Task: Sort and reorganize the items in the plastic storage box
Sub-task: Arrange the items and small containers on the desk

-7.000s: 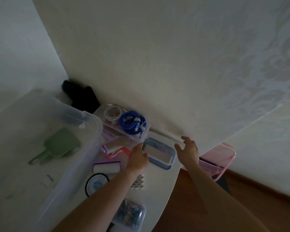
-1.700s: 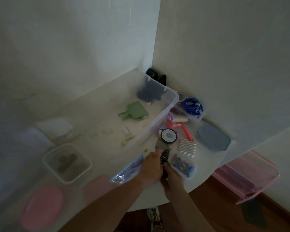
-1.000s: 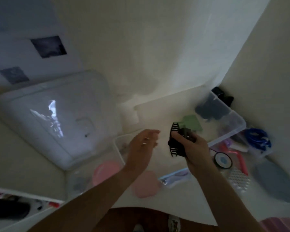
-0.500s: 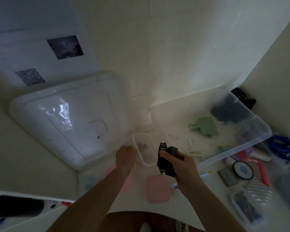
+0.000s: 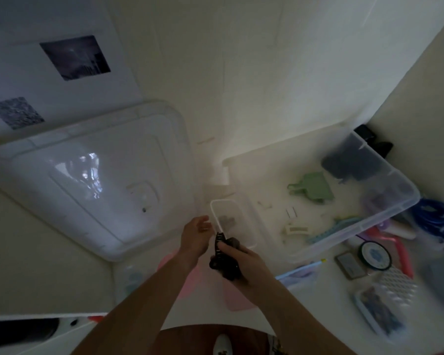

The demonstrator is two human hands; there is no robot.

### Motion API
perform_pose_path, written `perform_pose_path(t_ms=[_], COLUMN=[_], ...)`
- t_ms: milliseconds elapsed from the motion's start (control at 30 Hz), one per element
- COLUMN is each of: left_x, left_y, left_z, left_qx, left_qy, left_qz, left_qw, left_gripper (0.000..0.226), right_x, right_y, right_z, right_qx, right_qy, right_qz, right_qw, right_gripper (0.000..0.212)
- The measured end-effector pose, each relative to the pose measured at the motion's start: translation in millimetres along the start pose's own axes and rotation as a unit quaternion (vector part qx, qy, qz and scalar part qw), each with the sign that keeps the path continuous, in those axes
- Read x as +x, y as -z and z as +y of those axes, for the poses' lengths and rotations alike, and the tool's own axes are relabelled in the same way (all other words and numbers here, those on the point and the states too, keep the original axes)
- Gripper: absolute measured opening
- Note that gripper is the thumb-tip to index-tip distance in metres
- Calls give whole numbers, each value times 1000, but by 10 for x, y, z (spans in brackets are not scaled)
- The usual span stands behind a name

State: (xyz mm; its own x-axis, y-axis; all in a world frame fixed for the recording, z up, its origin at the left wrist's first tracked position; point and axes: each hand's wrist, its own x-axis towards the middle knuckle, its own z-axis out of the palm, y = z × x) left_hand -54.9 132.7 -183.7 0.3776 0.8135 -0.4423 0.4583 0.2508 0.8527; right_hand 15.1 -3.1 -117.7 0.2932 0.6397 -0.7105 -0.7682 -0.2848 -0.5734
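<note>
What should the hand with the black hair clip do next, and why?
Probably move the black hair clip a little forward and drop it into the small clear container. The right hand grips the clip right at the container's near edge, another dark clip-like thing seems to lie inside it already, and the left hand hovers open beside its rim.

Since 0.5 s ago: left hand [image 5: 194,235] lifted off the surface, fingers now relaxed beside the small clear container [image 5: 232,224]; black hair claw [image 5: 223,257] lowered slightly.
</note>
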Motion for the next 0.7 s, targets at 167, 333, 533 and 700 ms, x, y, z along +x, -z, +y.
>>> perform_pose_path(t_ms=[167,333,533,700], left_x=[27,104,33,-149], left_y=[-160,-238,-45,120], left_z=[-4,-43,5,30], left_qx=[188,266,185,88], left_qy=[-4,-24,-1,42], left_qz=[-34,-52,-11,7], left_qw=[982,962,983,995], left_gripper=[32,57,80,91], right_x=[-5,-56,-154,-282], right_y=[124,190,104,-49], right_z=[4,-126,-119,-119], right_qx=[22,34,-5,-103], right_qy=[22,53,99,192], right_qz=[-16,-6,18,80], right_qw=[999,998,995,973], right_gripper=[37,34,35,22])
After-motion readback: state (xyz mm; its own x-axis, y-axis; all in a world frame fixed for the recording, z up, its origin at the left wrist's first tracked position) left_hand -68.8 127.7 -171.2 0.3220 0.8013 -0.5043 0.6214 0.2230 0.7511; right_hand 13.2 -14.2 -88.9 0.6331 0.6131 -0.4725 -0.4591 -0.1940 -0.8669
